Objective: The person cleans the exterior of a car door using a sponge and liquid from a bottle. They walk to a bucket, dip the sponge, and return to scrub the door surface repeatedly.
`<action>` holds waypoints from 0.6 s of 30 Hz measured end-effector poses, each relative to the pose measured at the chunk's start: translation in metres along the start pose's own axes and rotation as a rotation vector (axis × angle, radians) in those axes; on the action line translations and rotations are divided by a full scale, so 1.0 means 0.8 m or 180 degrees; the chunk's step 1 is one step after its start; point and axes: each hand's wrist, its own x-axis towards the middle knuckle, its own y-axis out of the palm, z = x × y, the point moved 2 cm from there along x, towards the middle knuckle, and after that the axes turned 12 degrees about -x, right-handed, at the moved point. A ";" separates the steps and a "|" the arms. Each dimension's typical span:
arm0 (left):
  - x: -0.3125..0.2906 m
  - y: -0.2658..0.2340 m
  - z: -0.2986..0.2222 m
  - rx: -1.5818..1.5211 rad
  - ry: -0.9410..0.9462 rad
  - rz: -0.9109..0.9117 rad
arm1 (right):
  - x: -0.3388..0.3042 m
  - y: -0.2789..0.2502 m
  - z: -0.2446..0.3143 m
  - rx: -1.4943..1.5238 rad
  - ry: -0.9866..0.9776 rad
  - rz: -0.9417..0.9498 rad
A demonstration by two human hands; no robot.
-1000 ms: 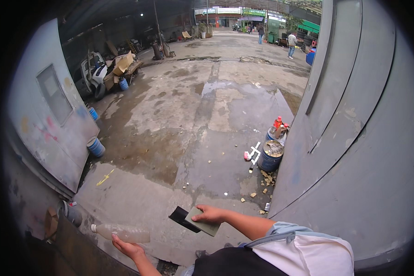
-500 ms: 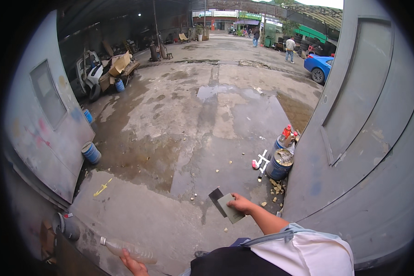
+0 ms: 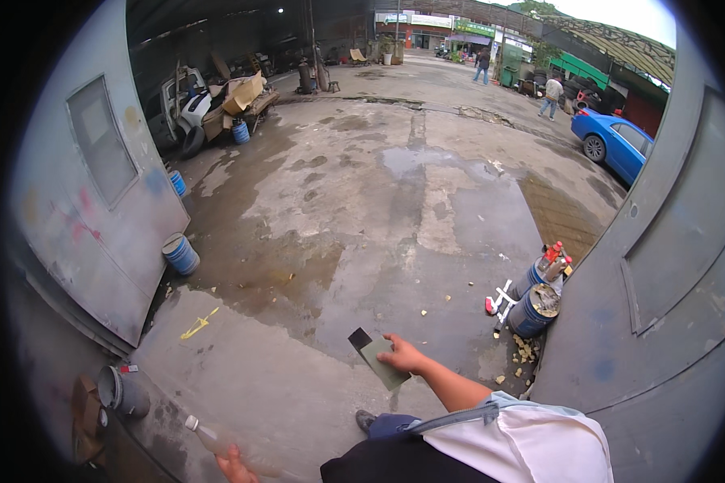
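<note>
My right hand point(image 3: 401, 356) pinches flat rectangular pieces that look like sandpaper sheets, out in front of my body. On top lies a grey-green sheet point(image 3: 383, 364), and a dark sheet point(image 3: 360, 339) sticks out past its far end. Lower left, my left hand point(image 3: 235, 465) is wrapped round a clear plastic bottle point(image 3: 208, 437) with a white cap. The bottle is tilted, cap end away from me, and its contents are hard to make out. The hands are well apart.
Grey metal doors stand at left point(image 3: 97, 201) and right point(image 3: 669, 266). Blue drums point(image 3: 532, 312) with rubble beside them stand by the right door; a blue bucket point(image 3: 180, 253) and grey bucket point(image 3: 125, 393) are at left. Wet patches mark the concrete. A blue car point(image 3: 616, 141) and two people are farther off.
The view has swung left, so the yard shifts rightward in the picture. Less of the dark sheet shows beyond the grey-green one. Both hands keep their hold.
</note>
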 end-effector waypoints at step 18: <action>0.189 -0.047 -0.093 0.0604 0.0255 -0.1017 | 0.284 0.318 0.324 0.0113 -0.1027 0.1744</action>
